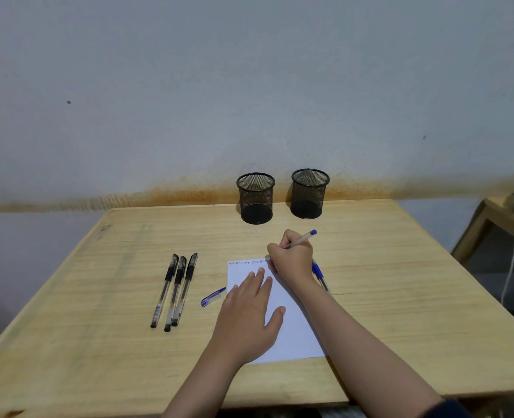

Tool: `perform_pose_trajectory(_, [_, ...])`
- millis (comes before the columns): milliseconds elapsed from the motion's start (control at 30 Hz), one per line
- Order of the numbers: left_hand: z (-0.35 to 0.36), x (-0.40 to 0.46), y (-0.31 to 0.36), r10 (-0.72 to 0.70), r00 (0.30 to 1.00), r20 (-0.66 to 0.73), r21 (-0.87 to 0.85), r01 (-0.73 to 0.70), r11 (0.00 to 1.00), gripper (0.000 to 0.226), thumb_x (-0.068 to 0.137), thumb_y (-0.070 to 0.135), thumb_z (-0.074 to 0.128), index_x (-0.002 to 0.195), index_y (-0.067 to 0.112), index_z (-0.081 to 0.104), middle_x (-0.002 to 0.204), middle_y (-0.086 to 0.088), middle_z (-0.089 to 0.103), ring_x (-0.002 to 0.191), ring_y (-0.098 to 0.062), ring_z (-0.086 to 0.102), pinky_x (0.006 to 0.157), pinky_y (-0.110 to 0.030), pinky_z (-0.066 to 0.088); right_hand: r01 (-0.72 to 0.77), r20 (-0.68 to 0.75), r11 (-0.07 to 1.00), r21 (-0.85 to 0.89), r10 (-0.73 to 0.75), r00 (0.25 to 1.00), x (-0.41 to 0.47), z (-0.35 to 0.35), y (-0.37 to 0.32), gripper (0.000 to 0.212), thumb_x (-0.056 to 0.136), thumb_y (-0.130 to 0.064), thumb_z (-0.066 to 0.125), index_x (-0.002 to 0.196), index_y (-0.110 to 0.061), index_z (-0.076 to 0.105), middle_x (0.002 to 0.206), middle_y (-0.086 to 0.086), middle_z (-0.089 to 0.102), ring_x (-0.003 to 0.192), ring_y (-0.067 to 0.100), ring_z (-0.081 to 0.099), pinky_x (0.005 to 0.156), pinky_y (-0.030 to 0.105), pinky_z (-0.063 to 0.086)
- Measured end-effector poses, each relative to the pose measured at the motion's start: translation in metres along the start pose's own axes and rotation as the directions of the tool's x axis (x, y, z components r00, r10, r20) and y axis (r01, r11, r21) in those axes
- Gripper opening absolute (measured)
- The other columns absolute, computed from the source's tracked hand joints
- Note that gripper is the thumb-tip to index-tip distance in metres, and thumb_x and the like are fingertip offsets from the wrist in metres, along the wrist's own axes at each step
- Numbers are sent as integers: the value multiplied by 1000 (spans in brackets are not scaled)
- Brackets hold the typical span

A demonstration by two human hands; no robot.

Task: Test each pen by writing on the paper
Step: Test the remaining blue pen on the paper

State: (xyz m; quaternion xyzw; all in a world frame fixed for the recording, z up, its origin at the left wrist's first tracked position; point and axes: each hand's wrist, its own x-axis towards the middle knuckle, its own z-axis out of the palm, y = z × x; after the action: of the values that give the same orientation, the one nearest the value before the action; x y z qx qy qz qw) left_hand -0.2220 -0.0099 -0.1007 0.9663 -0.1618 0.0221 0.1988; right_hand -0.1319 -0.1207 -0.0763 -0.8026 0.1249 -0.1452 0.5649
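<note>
A white sheet of paper (295,330) lies on the wooden table (98,297), with a line of blue writing along its top edge. My right hand (292,257) grips a blue pen (302,238) whose tip touches the paper's top edge. My left hand (249,315) lies flat on the paper, fingers spread. The pen's blue cap (213,297) rests just left of the sheet. Three black pens (174,291) lie side by side further left. More blue pens (319,274) lie to the right of the paper, partly hidden by my right wrist.
Two black mesh pen cups (255,197) (309,193) stand at the table's far edge against the wall. A small side table (497,215) with a white device and a cord stands off to the right.
</note>
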Motion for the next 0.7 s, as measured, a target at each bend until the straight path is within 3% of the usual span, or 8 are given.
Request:
perform_pose_trajectory(100, [0,0,0,-3,1000,2,2,3,1000,61,94,49,28,148,23,12,158,8,0,145,-9,-4,117,-33,1,-2,8,1000,4,2,1000,1,1,0,26,79,-4,64,64,-11,44,62,10,53,56,19,57,51,26,47])
perform_pose_trajectory(300, [0,0,1,-4,1000,-1,-3,4,1000,61,94,49,28,148,24,12,158,9,0,145,-9,-3,117,-33,1,1,-22,1000,22,-1,1000,0,-1,1,29,79,-2,62,62,-12,40,55,5,46,49,15,49,46,23,42])
perform_pose_trajectory(433, [0,1,0,0,1000,-8,-19,0,1000,60,94,48,30,147,24,16,158,7,4,145,-10,0,117,-33,4,-19,-73,981,191,33,997,-3,-3,1,24,80,-1,61,65,-6,44,52,6,48,46,17,56,42,22,47])
perform_pose_trajectory(567, [-5,-1,4,-19,992,-123,-55,13,998,50,94,40,39,140,21,36,152,3,29,140,-13,22,112,-30,23,37,-75,972,233,-20,997,-4,-3,-1,30,84,-18,68,65,-5,49,51,2,52,42,4,57,44,15,45])
perform_pose_trajectory(700, [-10,-5,0,-99,926,-364,-94,69,993,33,89,23,52,120,14,59,125,-3,58,117,-21,51,99,-38,40,96,-93,974,205,-78,993,-7,-2,-3,41,85,-35,67,60,-6,51,49,0,49,44,6,49,43,10,39])
